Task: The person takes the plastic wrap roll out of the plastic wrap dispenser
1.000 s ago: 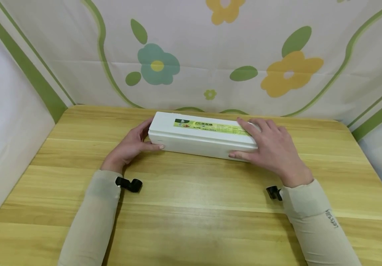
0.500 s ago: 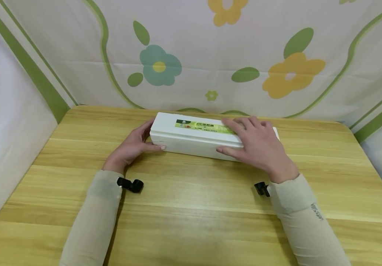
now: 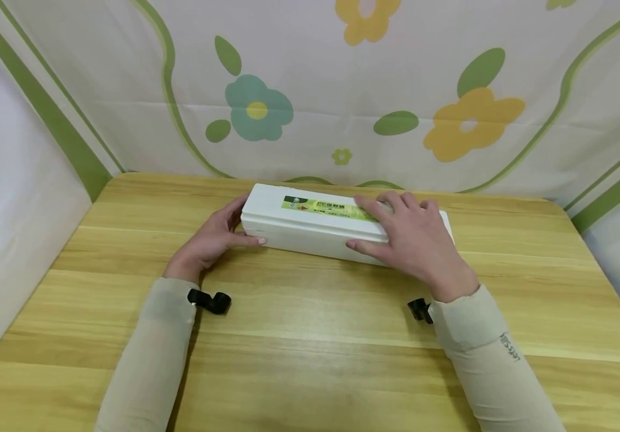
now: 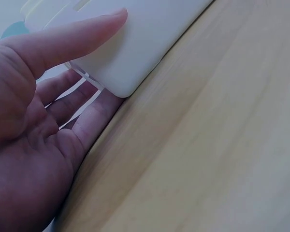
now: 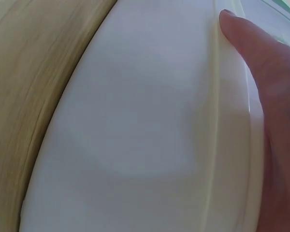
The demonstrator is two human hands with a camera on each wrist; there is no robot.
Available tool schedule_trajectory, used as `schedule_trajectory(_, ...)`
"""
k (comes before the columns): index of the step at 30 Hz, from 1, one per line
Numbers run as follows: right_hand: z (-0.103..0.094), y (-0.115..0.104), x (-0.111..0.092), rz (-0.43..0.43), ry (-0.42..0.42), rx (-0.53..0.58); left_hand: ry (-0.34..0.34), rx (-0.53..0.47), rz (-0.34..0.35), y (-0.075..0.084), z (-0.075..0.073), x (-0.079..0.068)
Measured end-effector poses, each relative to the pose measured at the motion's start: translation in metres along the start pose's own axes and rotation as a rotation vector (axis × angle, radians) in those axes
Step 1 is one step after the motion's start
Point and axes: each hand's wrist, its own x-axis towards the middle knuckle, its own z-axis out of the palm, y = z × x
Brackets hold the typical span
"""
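Observation:
A long white cling film box (image 3: 310,237) with a green-and-yellow label on its lid lies near the table's back edge, lid down on its body. My left hand (image 3: 215,240) holds its left end, thumb along the front face and fingers round the end and behind. In the left wrist view the thumb (image 4: 87,38) presses the white side. My right hand (image 3: 415,237) lies over the right half, fingers across the lid and part of the label. In the right wrist view its thumb (image 5: 246,38) is at the lid's lower edge. Some right-hand fingertips are hidden.
The box rests on a wood-grain table (image 3: 310,348). Close behind the table hangs a pale curtain (image 3: 320,72) with printed flowers. Further pale cloth walls stand at left and right. Each sleeve cuff carries a small black camera mount (image 3: 209,301).
My right hand has slid left along the box, so its right end now shows beyond the hand. The left hand and the box have hardly moved.

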Motion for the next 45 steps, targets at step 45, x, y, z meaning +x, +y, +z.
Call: schedule_trajectory(45,-0.015,0.017,-0.002,0.067,0.090,0.038,-0.021,-0.003,-0.016,0.000,-0.004,-0.001)
